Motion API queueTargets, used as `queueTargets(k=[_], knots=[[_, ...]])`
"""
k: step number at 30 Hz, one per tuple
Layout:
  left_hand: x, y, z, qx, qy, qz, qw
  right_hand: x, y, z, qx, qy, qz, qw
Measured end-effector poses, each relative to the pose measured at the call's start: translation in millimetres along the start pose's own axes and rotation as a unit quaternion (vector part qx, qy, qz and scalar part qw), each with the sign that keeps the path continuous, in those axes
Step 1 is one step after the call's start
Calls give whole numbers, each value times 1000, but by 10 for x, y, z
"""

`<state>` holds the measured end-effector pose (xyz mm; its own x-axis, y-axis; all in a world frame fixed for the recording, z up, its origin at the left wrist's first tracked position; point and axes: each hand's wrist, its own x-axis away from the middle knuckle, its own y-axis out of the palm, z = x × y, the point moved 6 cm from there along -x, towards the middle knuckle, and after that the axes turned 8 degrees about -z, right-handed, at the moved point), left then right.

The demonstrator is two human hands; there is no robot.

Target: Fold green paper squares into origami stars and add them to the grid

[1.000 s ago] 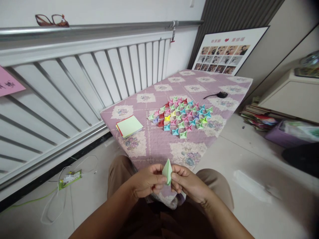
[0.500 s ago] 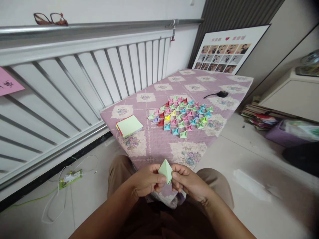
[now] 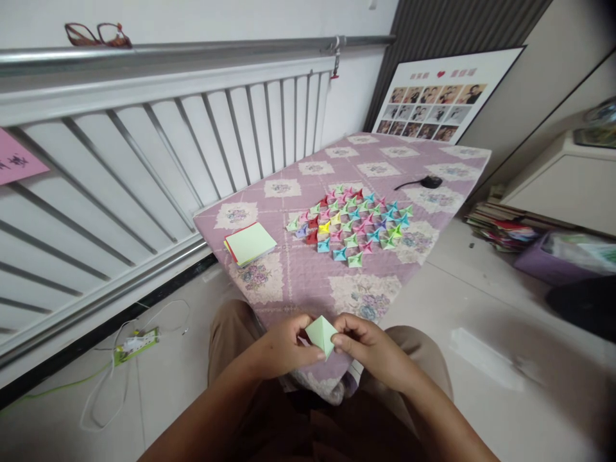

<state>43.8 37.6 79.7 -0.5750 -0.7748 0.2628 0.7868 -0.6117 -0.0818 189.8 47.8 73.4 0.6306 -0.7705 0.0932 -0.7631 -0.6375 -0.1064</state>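
A pale green piece of folded paper (image 3: 321, 335), diamond-shaped with a crease down its middle, is held between both hands over the near corner of the table. My left hand (image 3: 289, 346) pinches its left side, the thumb lying along the lower left edge. At its right corner my right hand (image 3: 363, 346) grips it between thumb and fingers. Beyond the hands, several small folded paper pieces (image 3: 353, 224) in green, pink, red, blue and yellow stand in close rows. A stack of coloured paper sheets (image 3: 251, 245), pale green on top, lies to the left.
The table (image 3: 308, 289) wears a purple flowered cloth. A black object with a cable (image 3: 430, 182) lies at its far right. A white radiator (image 3: 192, 141) runs along the left, with glasses (image 3: 99, 35) above. A power strip (image 3: 137, 344) and cables lie on the floor.
The folded paper has turned and looks wider, its top point slightly lower. The fingers of my left hand have shifted around it, and my right hand's lower fingers have curled in.
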Motion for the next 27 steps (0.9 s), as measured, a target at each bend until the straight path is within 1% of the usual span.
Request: queueTargets(k=[3,6,8,12,15,19,24,27], knots=[[5,35,-27,1,-2,15,1000,29,-39,-75,77,-17,33,996],[4,78,-52,0,18,43,999,50,-35,-148,131,-36,52,989],[2,93,-81,-7,35,75,997,61,-26,-190,166,-44,63,983],[4,88,-166,-6,71,164,984,86,-3,-227,219,-60,92,970],[4,103,-189,22,104,196,975,99,18,-209,236,-71,116,962],[-3,116,-223,69,89,198,974,99,45,-158,224,-75,141,962],[-26,132,-262,118,58,146,980,85,61,-88,183,-61,153,969],[-32,133,-292,132,41,135,981,90,55,-47,147,-47,164,974]])
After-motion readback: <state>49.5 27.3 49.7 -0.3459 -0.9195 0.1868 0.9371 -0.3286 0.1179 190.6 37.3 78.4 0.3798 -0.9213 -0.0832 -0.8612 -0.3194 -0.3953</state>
